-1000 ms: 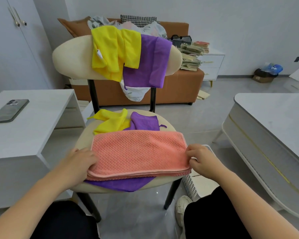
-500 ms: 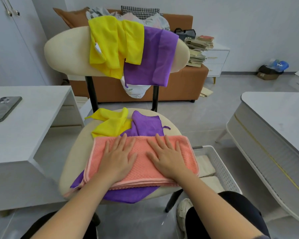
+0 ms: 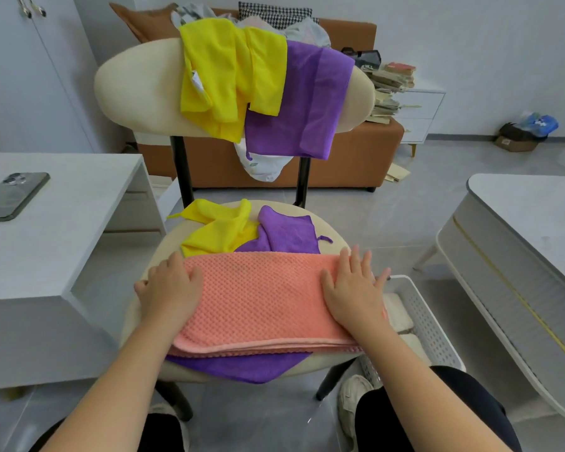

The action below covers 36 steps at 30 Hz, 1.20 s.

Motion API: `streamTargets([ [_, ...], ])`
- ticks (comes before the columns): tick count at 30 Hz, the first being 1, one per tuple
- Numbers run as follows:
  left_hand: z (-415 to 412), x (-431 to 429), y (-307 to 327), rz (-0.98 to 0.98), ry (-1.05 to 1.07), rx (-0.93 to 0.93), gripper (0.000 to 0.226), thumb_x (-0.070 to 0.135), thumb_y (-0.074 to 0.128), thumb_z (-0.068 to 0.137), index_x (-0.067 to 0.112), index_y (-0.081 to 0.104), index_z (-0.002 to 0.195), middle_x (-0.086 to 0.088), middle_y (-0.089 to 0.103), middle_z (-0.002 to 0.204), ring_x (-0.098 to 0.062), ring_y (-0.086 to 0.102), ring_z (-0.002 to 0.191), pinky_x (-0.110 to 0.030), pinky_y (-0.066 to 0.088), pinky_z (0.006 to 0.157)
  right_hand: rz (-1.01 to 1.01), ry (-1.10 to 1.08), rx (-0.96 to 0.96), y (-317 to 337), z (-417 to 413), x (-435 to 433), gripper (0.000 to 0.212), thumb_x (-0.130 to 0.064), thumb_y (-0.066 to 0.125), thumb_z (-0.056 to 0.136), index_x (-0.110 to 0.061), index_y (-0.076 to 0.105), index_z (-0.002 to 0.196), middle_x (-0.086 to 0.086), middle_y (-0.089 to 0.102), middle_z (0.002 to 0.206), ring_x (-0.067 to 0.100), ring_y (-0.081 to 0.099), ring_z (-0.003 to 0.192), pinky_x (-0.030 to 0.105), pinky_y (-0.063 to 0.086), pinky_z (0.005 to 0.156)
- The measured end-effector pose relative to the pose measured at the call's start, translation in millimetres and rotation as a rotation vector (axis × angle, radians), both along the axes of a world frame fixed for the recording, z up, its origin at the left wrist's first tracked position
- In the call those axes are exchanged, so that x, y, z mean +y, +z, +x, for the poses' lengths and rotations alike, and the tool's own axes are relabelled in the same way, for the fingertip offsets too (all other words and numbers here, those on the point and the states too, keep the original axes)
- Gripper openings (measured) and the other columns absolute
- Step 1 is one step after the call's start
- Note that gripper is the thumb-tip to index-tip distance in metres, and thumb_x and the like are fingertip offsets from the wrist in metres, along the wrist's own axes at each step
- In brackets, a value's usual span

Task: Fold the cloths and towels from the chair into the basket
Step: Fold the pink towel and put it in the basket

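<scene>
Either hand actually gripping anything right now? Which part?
Nothing gripped. Both hands rest on top of the folded pink towel: left hand on its left end, right hand flat on its right end.

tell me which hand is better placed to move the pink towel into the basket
Probably the right hand: it lies flat on the pink towel end beside the white basket. The left hand rests on the far end.
</scene>
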State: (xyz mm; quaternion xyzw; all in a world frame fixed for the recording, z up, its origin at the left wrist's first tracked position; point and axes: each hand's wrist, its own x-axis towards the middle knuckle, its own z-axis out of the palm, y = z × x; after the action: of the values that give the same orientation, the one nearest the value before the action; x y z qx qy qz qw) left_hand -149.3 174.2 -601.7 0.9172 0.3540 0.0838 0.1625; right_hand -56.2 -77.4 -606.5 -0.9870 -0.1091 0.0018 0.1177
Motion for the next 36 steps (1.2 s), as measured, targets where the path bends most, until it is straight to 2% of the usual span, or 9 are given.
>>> streamTargets([
  [4, 4, 22, 5, -0.349, 0.053, -0.103, 0.041, 0.035, 0.050, 0.092, 0.011, 0.054, 0.126, -0.011, 0.060, 0.123, -0.032, 0.052, 0.114, -0.039, 0.038, 0.096, 0.051, 0.270, -0.041, 13, -17, 43, 0.063, -0.043, 0.025, 0.098, -0.017, 0.004, 0.152, 0.000, -0.004, 0.160, 0.020, -0.011, 0.146, 0.053, -0.006, 0.114],
  [10, 9, 30, 12, -0.736, 0.033, -0.125, 0.015, 0.027, 0.066, 0.085, 0.014, 0.060, 0.088, -0.008, 0.062, 0.096, -0.024, 0.059, 0.086, -0.036, 0.047, 0.081, -0.036, 0.471, 0.028, -5, -28, 85, 0.071, -0.057, 0.007, 0.090, -0.021, 0.008, 0.152, 0.001, 0.000, 0.160, 0.024, -0.006, 0.147, 0.055, -0.005, 0.113],
  [15, 10, 27, 20, -0.742, -0.012, -0.230, 0.019, 0.021, 0.070, 0.082, 0.018, 0.051, 0.079, -0.002, 0.056, 0.086, -0.013, 0.051, 0.072, -0.029, 0.037, 0.059, -0.079, 0.470, 0.005, -15, -27, 86, 0.088, -0.061, -0.009, 0.074, -0.022, 0.008, 0.152, 0.001, 0.001, 0.160, 0.025, -0.005, 0.147, 0.056, -0.004, 0.113],
  [22, -8, 27, 32, -0.845, -0.220, -0.079, 0.020, 0.025, 0.058, 0.092, 0.009, 0.065, 0.102, -0.006, 0.069, 0.092, -0.019, 0.063, 0.079, -0.029, 0.047, 0.066, -0.037, 0.479, 0.004, -10, -29, 83, 0.074, -0.058, 0.006, 0.087, -0.022, 0.009, 0.152, -0.001, 0.000, 0.160, 0.022, -0.005, 0.147, 0.053, -0.004, 0.114],
  [24, -7, 15, 40, -1.019, -0.172, -0.251, 0.018, 0.023, 0.058, 0.091, 0.010, 0.067, 0.100, -0.008, 0.072, 0.091, -0.020, 0.065, 0.077, -0.031, 0.050, 0.071, 0.146, 0.502, 0.018, -6, -29, 79, 0.059, -0.043, 0.031, 0.097, -0.021, 0.020, 0.150, -0.002, 0.009, 0.160, 0.018, 0.001, 0.147, 0.046, 0.002, 0.117],
  [27, 2, -8, 51, -1.365, -0.106, -0.402, 0.023, 0.028, 0.054, 0.092, 0.011, 0.070, 0.091, -0.009, 0.073, 0.085, -0.020, 0.068, 0.075, -0.033, 0.051, 0.075, 0.777, 0.379, 0.181, 6, -29, 72, 0.039, -0.017, 0.050, 0.095, -0.016, 0.052, 0.134, 0.003, 0.048, 0.143, 0.010, 0.042, 0.130, 0.026, 0.032, 0.110],
  [31, 17, -40, 49, -1.652, -0.327, -0.344, 0.027, 0.025, 0.043, 0.091, 0.005, 0.061, 0.091, -0.009, 0.063, 0.067, -0.014, 0.057, 0.051, -0.022, 0.047, 0.051, 1.523, 0.071, 0.984, 28, -22, 64, 0.037, -0.034, 0.038, 0.100, -0.010, 0.063, 0.112, 0.016, 0.063, 0.113, 0.022, 0.060, 0.096, 0.033, 0.049, 0.087],
  [33, 24, -54, 43, -1.604, -0.341, -0.321, 0.021, 0.013, 0.037, 0.096, 0.004, 0.056, 0.091, -0.007, 0.060, 0.064, -0.012, 0.055, 0.048, -0.020, 0.044, 0.043, 1.624, 0.024, 1.219, 35, -18, 56, 0.050, -0.045, 0.035, 0.099, -0.006, 0.065, 0.106, 0.015, 0.063, 0.095, 0.023, 0.061, 0.087, 0.034, 0.052, 0.082],
  [36, 32, -69, 36, -1.558, -0.226, -0.461, 0.024, -0.003, 0.033, 0.095, 0.007, 0.051, 0.084, -0.004, 0.058, 0.060, -0.010, 0.053, 0.045, -0.019, 0.041, 0.041, 1.521, 0.041, 1.234, 36, -14, 48, 0.027, -0.026, 0.048, 0.096, -0.005, 0.064, 0.094, 0.008, 0.064, 0.080, 0.018, 0.063, 0.073, 0.026, 0.056, 0.069],
])
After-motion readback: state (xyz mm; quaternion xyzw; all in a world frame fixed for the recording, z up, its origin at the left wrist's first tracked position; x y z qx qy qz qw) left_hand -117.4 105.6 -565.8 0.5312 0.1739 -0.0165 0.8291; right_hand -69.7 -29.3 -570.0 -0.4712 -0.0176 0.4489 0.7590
